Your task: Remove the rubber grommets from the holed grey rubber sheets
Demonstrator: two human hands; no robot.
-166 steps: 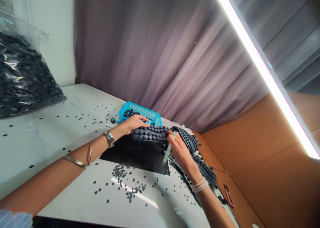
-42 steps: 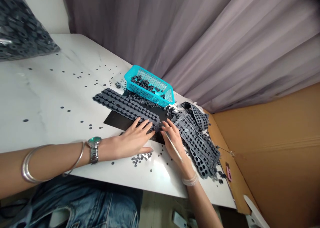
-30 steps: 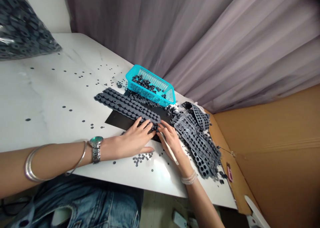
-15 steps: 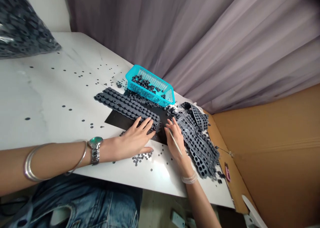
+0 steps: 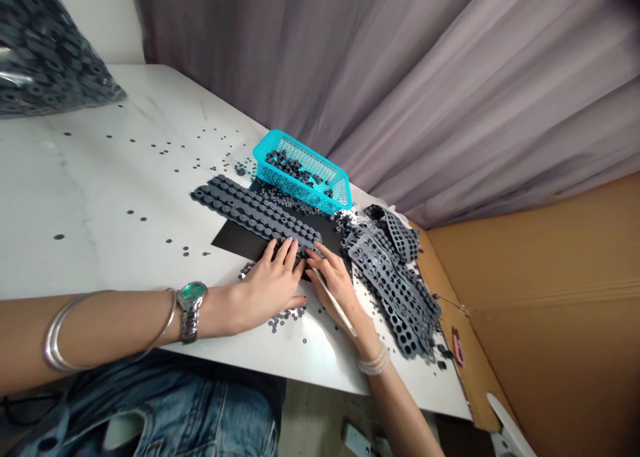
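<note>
At the far left, a clear plastic bag bulges with dark ringed pieces on a white marbled tabletop scattered with small black discs. The left arm, wearing silver bangles and a green-faced watch, reaches in above blue jeans. Left of centre, a dark studded strip slants across a black mat. The left hand lies palm down, thumb apart from the fingers, its fingertips on the strip's near edge. Behind the strip, a turquoise basket holds loose dark pieces. The right hand is closed around a slim pale tool, its fingertips at the strip's right end, just beside the left hand. Farther right, hole-punched dark sheets are heaped; beyond them, a pink-handled tool lies on brown cardboard.
</note>
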